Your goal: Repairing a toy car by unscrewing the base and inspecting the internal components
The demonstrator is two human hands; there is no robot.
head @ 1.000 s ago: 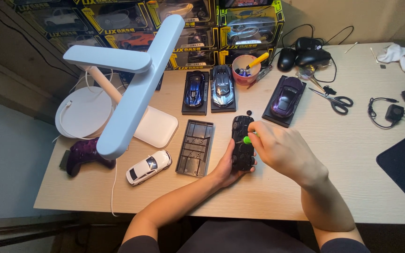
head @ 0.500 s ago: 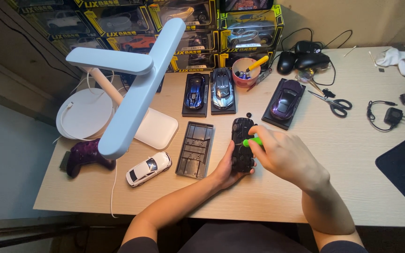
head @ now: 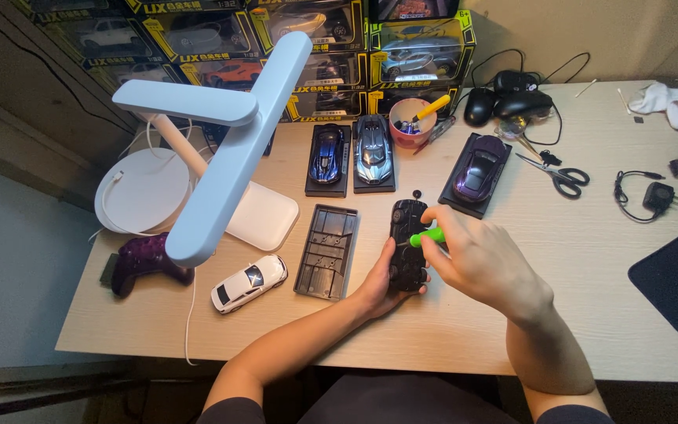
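1. While my left hand [head: 380, 284] cups the black toy car [head: 407, 245] belly-up at desk [head: 590, 259] centre, fingers closed round it.
2. Right hand [head: 476, 259] pinches green screwdriver [head: 425, 236], tip on the car.
3. Empty black base tray [head: 327, 251] just left.

A single head-worn camera looks steeply down from above the near edge of the bench [head: 590, 259], facing its far side where boxed model cars [head: 425, 39] stand; the hands sit close below, near frame centre
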